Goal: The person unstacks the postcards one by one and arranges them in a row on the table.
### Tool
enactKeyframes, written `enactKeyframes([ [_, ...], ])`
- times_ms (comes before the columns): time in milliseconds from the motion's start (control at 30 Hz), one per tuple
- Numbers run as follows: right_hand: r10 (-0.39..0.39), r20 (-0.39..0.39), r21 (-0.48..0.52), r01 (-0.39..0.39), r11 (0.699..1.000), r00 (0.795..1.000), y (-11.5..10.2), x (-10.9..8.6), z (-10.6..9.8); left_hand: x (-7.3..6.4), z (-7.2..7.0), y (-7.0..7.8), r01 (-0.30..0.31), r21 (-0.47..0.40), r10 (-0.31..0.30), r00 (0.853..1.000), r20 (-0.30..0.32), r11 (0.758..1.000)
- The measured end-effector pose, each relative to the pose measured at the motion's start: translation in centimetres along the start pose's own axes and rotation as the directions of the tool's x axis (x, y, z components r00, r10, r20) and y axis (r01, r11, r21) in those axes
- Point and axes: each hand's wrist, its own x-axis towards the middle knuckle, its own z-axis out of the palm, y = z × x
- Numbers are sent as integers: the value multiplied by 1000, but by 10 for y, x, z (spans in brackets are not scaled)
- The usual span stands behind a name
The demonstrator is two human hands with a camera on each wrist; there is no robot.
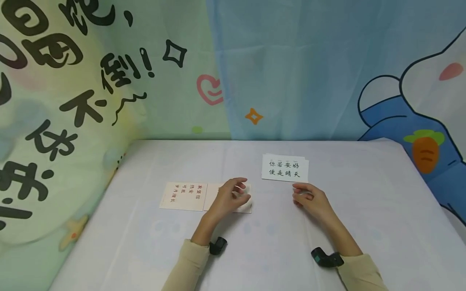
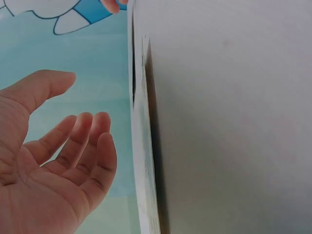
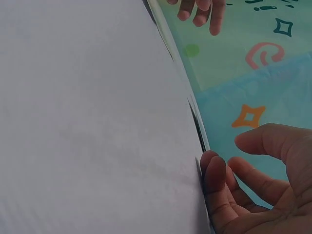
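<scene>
L hand (image 1: 230,198) hung loosely bent over the pink cards (image 1: 183,197), R hand (image 1: 311,200) was just beside the white cards (image 1: 285,169). White tablecloth (image 1: 265,242) was underneath, cartoon backdrop (image 1: 298,72) in the bg.

white-clothed table (image 1: 269,254) | left: two pinkish cards (image 1: 189,198), side by side | right: white cards (image 1: 285,168), overlapping, dark-lettered

L hand (image 1: 229,198) over R pink card (image 1: 211,197), blocks top access there. L pink card (image 1: 183,197) reachable from above. R hand (image 1: 314,200) just in front of white card stack (image 1: 285,168), blocks near side; stack top free. Narrow gap btwn R pink card & stack. Wide lane btwn forearms (image 1: 204,231), w/ wrist cams (image 1: 218,245) jutting in. Tbl (image 1: 364,194) has room R of stack. Backdrop (image 1: 298,72) walls off far edge.
</scene>
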Motion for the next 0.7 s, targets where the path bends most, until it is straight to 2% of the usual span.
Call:
enactKeyframes([
  [367, -9, -40, -47, 7, 999, 999, 7, 4, -14, 10, 14, 2, 1, 7, -1, 1000, 21, 1000],
  [700, 6, -95, -112, -16, 994, 995, 10, 11, -22, 27, 24, 5, 11, 7, -11, 999, 51, 1000],
])
